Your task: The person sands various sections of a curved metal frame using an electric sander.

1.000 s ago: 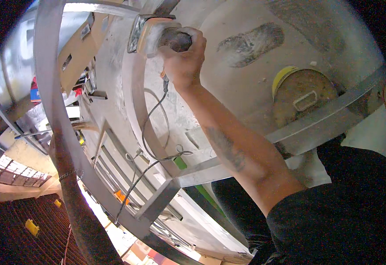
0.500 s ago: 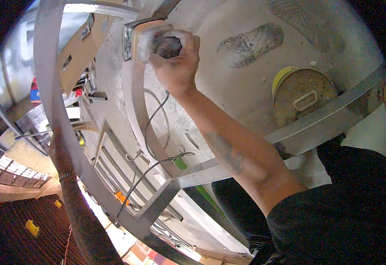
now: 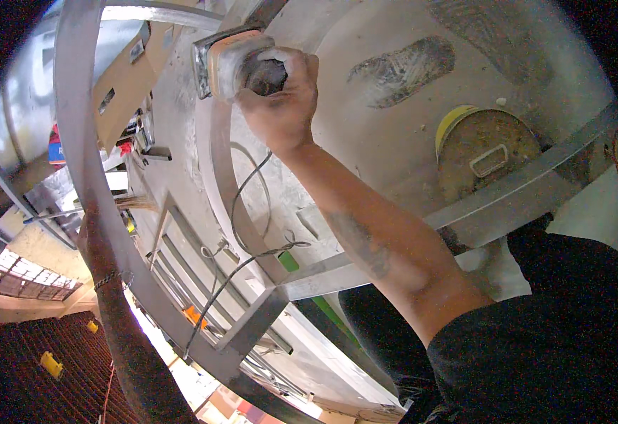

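My right hand is wrapped round the dark, rounded top of a dusty electric sander. The sander's flat pad rests against a grey metal tube of the frame, near its upper end. From the sander a thin cable hangs down beside the tube. At the left, my left hand grips the long outer tube of the same metal frame; it lies in shadow and its fingers show only in part. A bracelet circles that wrist.
A round lidded drum with a yellow rim stands on the dusty floor, beyond the near tube. Several metal bars lie below the frame, with the cable crossing over them. A cardboard sheet stands at the upper left.
The sander has shifted very slightly to the left along with my right hand, tilting a little. My left hand stays where it was on the frame.
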A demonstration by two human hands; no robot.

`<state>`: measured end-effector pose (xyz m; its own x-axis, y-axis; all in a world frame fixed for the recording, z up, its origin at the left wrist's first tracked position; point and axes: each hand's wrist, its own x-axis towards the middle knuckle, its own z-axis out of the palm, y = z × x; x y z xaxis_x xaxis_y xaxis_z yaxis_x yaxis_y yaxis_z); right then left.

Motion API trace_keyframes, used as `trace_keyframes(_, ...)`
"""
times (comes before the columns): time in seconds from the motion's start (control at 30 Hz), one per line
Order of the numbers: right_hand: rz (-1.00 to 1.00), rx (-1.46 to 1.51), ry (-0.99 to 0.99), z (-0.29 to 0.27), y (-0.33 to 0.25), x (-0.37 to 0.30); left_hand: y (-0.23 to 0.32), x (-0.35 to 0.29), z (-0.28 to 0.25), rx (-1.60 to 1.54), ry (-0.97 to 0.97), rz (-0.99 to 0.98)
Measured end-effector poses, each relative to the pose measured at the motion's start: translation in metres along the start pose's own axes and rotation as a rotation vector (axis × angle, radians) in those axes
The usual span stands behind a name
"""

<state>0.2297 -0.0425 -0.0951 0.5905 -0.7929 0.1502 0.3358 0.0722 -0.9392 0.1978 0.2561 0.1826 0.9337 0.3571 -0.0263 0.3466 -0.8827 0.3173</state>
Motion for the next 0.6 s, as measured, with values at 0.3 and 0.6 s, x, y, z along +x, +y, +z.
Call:
trace_keyframes(0.3,-0.034,-0.017,0.009,-0.001,-0.004,0.006,0.01,-0.005,0.008,-0.105,0.046,-0.019)
trace_keyframes(0.6,-0.025,-0.014,0.005,-0.001,-0.001,0.005,0.008,-0.004,0.003,-0.173,-0.038,-0.092)
